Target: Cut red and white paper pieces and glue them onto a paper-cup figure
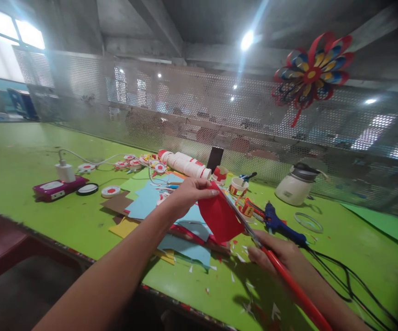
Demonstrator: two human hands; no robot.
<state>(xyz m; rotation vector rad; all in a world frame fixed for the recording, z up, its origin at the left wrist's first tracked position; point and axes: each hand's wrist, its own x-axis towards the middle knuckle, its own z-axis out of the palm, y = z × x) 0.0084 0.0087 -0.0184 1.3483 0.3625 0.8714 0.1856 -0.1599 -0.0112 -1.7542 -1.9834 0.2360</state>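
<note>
My left hand (192,192) pinches a piece of red paper (219,216) by its upper edge, holding it above the table. In my right hand (278,253) is a pair of scissors (271,259) with long red handles. Its metal blades lie along the right edge of the red paper. Below the paper spreads a loose pile of light blue paper (147,202), with yellow paper (125,227) and brown paper (116,204) at its left side. Small white and red scraps are strewn on the table beneath my right hand.
On the green table (13,156) a blue glue gun (281,223) trails a black cord to the right. Behind stand a white jug (295,186), a phone (215,159) and a row of white paper rolls (185,164). A purple power strip (59,187) with a charger lies left.
</note>
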